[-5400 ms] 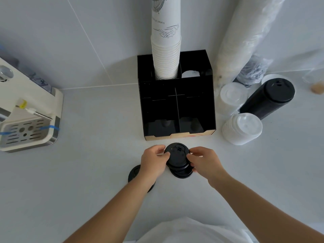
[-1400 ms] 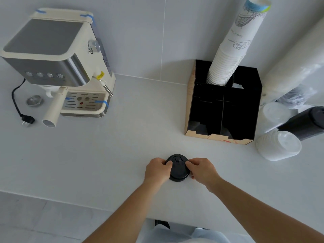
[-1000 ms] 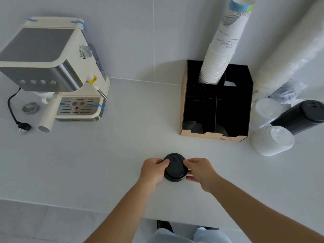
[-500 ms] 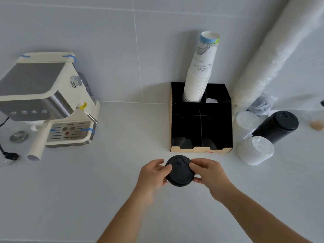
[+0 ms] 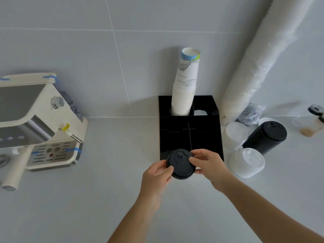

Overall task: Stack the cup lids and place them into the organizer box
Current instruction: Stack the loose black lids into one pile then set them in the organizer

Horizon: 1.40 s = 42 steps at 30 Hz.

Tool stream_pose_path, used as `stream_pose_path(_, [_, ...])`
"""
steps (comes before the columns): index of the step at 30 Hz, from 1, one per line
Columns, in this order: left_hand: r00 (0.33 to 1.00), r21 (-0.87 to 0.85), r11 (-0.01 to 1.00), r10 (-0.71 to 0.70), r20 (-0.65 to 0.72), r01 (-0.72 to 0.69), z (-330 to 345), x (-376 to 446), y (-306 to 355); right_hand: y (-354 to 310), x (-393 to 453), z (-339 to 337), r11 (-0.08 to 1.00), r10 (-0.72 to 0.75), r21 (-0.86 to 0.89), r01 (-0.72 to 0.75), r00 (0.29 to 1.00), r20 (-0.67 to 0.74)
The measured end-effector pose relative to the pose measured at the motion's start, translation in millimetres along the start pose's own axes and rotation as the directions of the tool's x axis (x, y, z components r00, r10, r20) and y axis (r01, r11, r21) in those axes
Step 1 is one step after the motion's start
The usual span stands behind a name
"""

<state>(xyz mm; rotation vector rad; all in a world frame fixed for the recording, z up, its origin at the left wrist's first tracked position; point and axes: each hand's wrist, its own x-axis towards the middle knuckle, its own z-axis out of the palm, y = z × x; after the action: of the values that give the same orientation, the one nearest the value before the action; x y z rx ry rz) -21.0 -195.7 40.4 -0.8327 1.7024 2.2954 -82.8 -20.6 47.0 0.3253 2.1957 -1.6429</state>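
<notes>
A stack of black cup lids (image 5: pixel 180 164) is held above the white counter, right at the front edge of the black organizer box (image 5: pixel 205 137). My left hand (image 5: pixel 156 174) grips the stack's left rim and my right hand (image 5: pixel 208 163) grips its right rim, thumb on top. The box has several open compartments split by dividers; its front ones look dark and I cannot tell their contents. A tall stack of white paper cups (image 5: pixel 185 88) stands in its back left slot.
A cream espresso machine (image 5: pixel 38 123) stands at the left. Right of the box lie sleeves of white lids (image 5: pixel 247 163), a sleeve of black lids (image 5: pixel 266 137) and a long wrapped cup sleeve (image 5: pixel 263 55) leaning on the tiled wall.
Both hands have lifted the lid stack off the counter and carried it forward to the front edge of the organizer box. The view has tilted up toward the wall.
</notes>
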Motion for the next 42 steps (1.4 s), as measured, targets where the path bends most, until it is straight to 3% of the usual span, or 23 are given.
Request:
stream_pose_path(6, [0.996, 0.039, 0.998, -0.059, 0.062, 0.056, 12, 11, 0, -16, 41, 6, 0.996, 0.012, -0.085, -0.012, 1.000, -0.005])
stream_pose_path(10, [0.983, 0.047, 0.982, -0.181, 0.011, 0.181, 22, 28, 7, -22, 67, 17, 0.970, 0.038, -0.242, -0.031, 0.999, 0.024])
stream_pose_path(13, [0.961, -0.038, 0.960, -0.278, -0.003, 0.278, 32, 40, 11, -31, 83, 23, 0.913, 0.037, -0.407, -0.003, 0.996, 0.076])
stream_pose_path(17, [0.950, -0.155, 0.940, -0.310, -0.019, 0.304, 43, 55, 16, -49, 94, 28, 0.837, 0.052, -0.547, 0.017, 0.992, 0.111])
stream_pose_path(23, [0.937, -0.084, 0.939, -0.339, -0.078, 0.333, 49, 72, 15, -39, 114, 46, 0.920, 0.298, -0.290, -0.265, 0.952, 0.073])
stream_pose_path(26, [0.927, -0.052, 0.932, -0.362, -0.097, 0.358, 50, 76, 15, -19, 130, 50, 0.906, 0.415, -0.125, -0.404, 0.906, 0.082])
stream_pose_path(29, [0.932, 0.005, 0.936, -0.351, -0.093, 0.353, 51, 81, 20, -11, 136, 52, 0.895, 0.445, -0.053, -0.442, 0.889, 0.102])
stream_pose_path(42, [0.909, 0.164, 0.894, -0.406, -0.098, 0.417, 66, 103, 44, -17, 125, 60, 0.881, 0.468, -0.100, -0.462, 0.882, 0.055])
